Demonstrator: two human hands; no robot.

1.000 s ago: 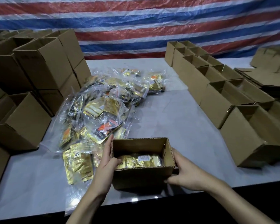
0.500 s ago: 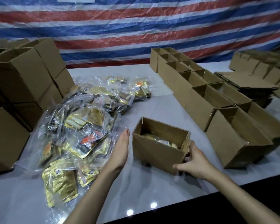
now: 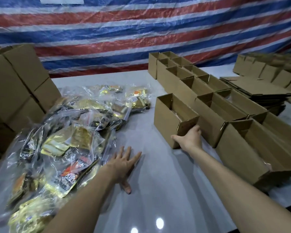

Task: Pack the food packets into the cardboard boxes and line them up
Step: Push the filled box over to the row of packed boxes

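Though print on packets (image 3: pixel 65 140) illegible, left fingers (image 3: pixel 127 153) splayed on table (image 3: pixel 158 182), right fingers (image 3: pixel 197 130) around cardboard box (image 3: pixel 168 118).

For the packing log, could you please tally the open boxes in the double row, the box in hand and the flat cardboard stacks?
Open boxes in the double row: 12
Separate box held by the right hand: 1
Flat cardboard stack: 1
Total: 14
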